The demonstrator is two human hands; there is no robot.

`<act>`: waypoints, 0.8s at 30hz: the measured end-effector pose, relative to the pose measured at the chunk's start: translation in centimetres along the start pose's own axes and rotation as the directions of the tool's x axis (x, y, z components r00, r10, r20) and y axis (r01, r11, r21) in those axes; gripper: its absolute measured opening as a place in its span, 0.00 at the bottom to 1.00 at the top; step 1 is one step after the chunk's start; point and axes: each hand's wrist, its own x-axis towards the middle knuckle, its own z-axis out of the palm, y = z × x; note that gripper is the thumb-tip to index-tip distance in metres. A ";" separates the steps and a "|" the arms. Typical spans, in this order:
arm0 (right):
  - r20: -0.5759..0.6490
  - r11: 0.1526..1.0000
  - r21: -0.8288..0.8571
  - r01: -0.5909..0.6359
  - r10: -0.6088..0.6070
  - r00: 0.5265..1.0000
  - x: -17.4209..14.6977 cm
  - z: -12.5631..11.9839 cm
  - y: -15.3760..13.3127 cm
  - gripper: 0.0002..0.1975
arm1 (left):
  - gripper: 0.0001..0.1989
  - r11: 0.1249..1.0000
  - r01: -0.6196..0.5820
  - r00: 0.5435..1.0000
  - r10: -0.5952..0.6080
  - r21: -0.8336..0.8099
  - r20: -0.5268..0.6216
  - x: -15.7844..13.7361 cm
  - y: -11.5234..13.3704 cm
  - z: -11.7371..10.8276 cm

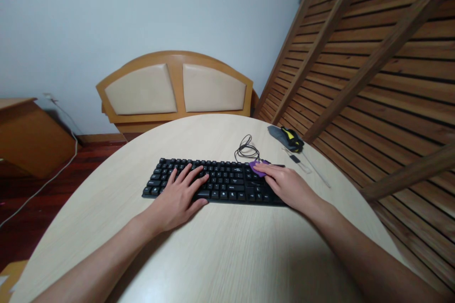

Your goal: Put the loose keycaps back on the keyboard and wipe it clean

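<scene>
A black keyboard point(227, 182) lies across the light wooden table. My left hand point(181, 196) rests on its left half, fingers spread over the keys and thumb along the front edge. Over the right part of the keyboard, my right hand point(282, 180) presses a small purple cloth point(259, 167) against the upper keys. The fingers lie on top of the cloth, and the palm hides the number pad. A thin black cable point(245, 150) forms loose loops just behind the keyboard.
A grey cloth-like item point(279, 136) and a black-and-yellow bundle point(293, 139) lie at the back right of the round table point(213, 255). Near them are a small black-and-clear item point(295, 158) and a thin rod point(316, 170). Slatted wood point(341, 90) leans close on the right.
</scene>
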 end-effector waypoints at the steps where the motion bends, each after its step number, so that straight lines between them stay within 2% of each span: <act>1: 0.011 1.000 -0.023 0.014 -0.014 1.000 -0.1 -0.1 -0.1 0.22 | 0.28 1.000 0.000 1.000 0.000 0.001 0.002 0.0 0.0 0.0; 7: 0.099 0.986 -0.141 0.090 -0.076 0.992 -0.4 -0.8 -1.5 0.23 | 0.28 1.000 -0.005 1.000 0.005 -0.005 -0.006 0.0 -0.1 0.0; 14: 0.183 0.983 -0.181 0.038 -0.005 0.983 -1.5 -2.4 -4.8 0.23 | 0.28 1.000 0.000 1.000 0.000 -0.005 -0.009 0.0 0.0 0.0; 18: 0.245 0.945 -0.317 0.081 0.000 0.969 -2.3 -2.0 -6.3 0.25 | 0.28 1.000 0.006 1.000 -0.006 -0.013 -0.005 0.0 0.0 0.1; 24: 0.233 0.877 -0.446 0.178 -0.078 0.969 -3.6 -0.5 -7.8 0.19 | 0.28 1.000 0.006 1.000 -0.006 -0.013 0.003 0.0 0.0 0.0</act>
